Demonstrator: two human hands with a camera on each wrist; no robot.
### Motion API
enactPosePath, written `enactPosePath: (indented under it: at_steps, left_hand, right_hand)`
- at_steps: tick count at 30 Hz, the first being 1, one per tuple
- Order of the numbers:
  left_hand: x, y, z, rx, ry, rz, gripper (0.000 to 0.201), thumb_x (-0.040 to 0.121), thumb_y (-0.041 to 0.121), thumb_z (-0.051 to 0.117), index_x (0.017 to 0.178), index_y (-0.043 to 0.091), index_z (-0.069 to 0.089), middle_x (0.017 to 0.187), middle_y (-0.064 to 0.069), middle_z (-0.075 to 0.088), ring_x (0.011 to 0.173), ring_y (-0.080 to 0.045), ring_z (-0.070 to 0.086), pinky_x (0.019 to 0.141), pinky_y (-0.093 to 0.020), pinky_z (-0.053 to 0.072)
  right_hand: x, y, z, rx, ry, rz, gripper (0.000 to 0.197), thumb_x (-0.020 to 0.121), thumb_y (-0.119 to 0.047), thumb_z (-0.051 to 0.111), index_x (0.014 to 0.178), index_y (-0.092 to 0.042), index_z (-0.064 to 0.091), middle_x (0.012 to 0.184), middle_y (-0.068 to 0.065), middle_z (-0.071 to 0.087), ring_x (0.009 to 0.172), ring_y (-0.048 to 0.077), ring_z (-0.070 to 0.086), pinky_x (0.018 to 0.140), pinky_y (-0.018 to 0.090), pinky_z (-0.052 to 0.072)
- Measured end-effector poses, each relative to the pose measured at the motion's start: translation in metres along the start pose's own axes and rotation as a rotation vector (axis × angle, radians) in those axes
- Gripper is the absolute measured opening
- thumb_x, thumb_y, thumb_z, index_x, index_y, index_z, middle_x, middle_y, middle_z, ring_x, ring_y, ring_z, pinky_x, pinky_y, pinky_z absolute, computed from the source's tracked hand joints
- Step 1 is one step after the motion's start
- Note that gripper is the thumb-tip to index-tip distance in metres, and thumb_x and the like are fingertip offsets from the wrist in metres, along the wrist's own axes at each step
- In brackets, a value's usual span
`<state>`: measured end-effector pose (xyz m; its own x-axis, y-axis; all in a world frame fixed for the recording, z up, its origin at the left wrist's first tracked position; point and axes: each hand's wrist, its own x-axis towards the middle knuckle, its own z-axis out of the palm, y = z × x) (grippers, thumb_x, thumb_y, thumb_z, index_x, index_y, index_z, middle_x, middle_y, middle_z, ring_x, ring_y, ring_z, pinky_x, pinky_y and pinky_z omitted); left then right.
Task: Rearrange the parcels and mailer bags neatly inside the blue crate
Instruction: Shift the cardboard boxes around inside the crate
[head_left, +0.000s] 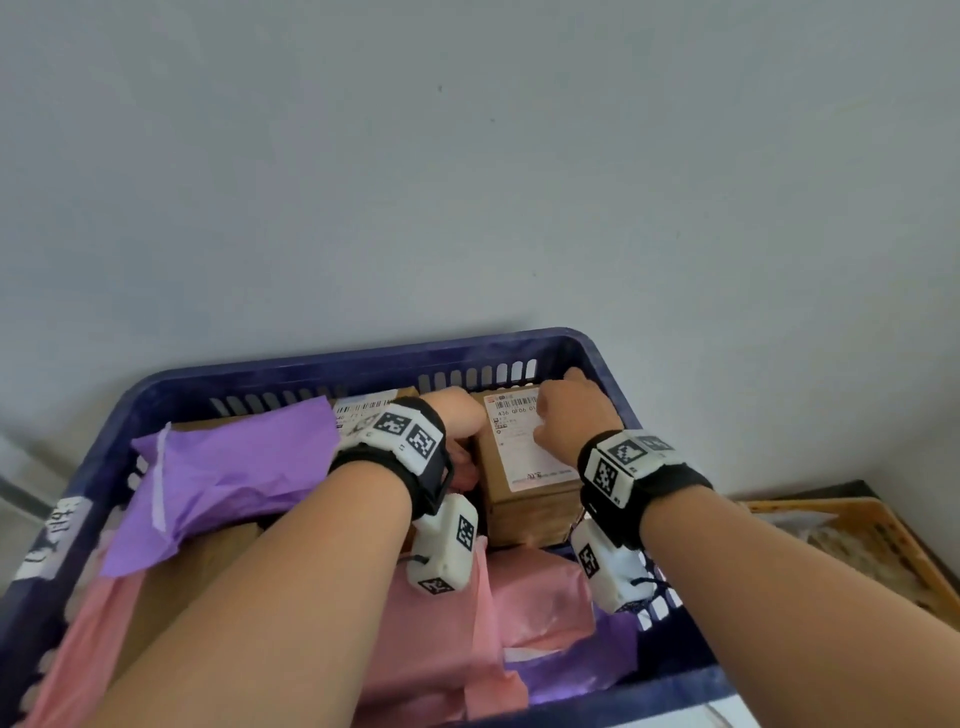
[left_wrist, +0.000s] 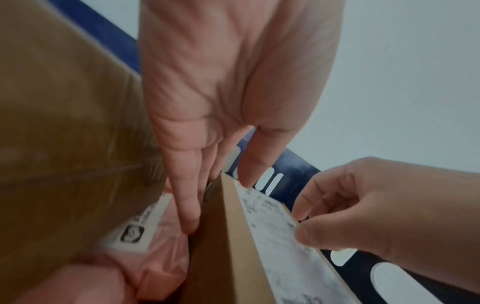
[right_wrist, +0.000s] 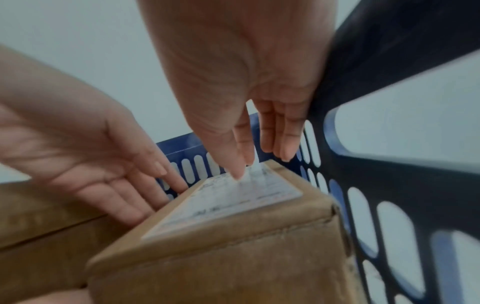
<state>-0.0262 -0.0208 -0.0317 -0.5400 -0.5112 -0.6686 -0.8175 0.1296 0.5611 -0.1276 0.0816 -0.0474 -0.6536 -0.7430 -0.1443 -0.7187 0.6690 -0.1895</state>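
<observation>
A pale grey wall (head_left: 467, 156) rises behind; a tan woven tray (head_left: 878, 551) lies at lower right.

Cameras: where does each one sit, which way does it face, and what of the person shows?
Head: above, facing down into the blue crate; both forearms, left hand, right hand.
Left wrist: along the left hand, straight fingers down the side of the labelled box; right hand too.
Right wrist: along the right hand toward the crate's far corner; left hand too.
Shared: all show the box, crate and both hands.
</observation>
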Motion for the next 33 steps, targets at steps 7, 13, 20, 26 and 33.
enactPosePath:
  at_steps: [7, 13, 20, 26, 33]
  left_hand:
    - [-0.023, 0.006, -0.01, 0.007, 0.027, 0.06, 0.014, 0.097, 0.009, 0.048, 0.103, 0.002, 0.058, 0.091, -0.01, 0.064, 0.097, -0.025, 0.067, 0.097, -0.036, 0.052]
    - [-0.021, -0.015, 0.006, 0.062, -0.188, -0.019, 0.016, 0.097, 0.015, 0.05, 0.09, 0.003, 0.06, 0.09, -0.01, 0.065, 0.08, -0.021, 0.063, 0.091, -0.029, 0.051]
    - [-0.031, -0.024, 0.015, 0.165, -0.226, 0.117, 0.017, 0.098, 0.012, 0.052, 0.108, 0.002, 0.06, 0.102, -0.014, 0.066, 0.09, -0.023, 0.066, 0.089, -0.032, 0.053]
    - [-0.049, -0.012, 0.017, 0.52, -0.248, 0.26, 0.041, 0.084, 0.025, 0.073, 0.122, 0.012, 0.065, 0.091, 0.001, 0.071, 0.077, -0.01, 0.067, 0.073, -0.021, 0.056]
    - [-0.057, 0.002, 0.029, 0.802, -0.203, 0.281, 0.076, 0.069, 0.056, 0.076, 0.132, 0.02, 0.054, 0.118, 0.001, 0.066, 0.1, -0.018, 0.066, 0.096, -0.036, 0.053]
  right_hand:
    - [-0.033, -0.009, -0.016, 0.087, -0.39, 0.011, 0.015, 0.081, -0.017, 0.069, 0.068, -0.01, 0.062, 0.071, 0.006, 0.069, 0.066, 0.02, 0.069, 0.074, 0.033, 0.059]
    - [-0.052, 0.002, 0.011, -0.316, -0.705, 0.022, 0.036, 0.046, -0.056, 0.079, 0.05, -0.022, 0.067, 0.08, -0.004, 0.075, 0.083, 0.019, 0.072, 0.084, 0.037, 0.057]
    - [-0.055, 0.003, 0.017, -0.457, -0.688, -0.016, 0.034, 0.061, -0.042, 0.079, 0.051, -0.018, 0.059, 0.064, -0.003, 0.062, 0.075, 0.021, 0.066, 0.082, 0.036, 0.057]
    - [-0.052, 0.003, -0.004, 0.083, -0.828, 0.161, 0.026, 0.087, -0.005, 0.059, 0.061, -0.009, 0.057, 0.037, -0.003, 0.055, 0.032, 0.007, 0.046, 0.039, 0.016, 0.035]
    - [-0.04, 0.018, -0.014, 0.672, -0.741, 0.226, 0.031, 0.079, -0.005, 0.051, 0.048, -0.01, 0.054, 0.044, 0.004, 0.048, 0.038, 0.013, 0.035, 0.05, 0.023, 0.024]
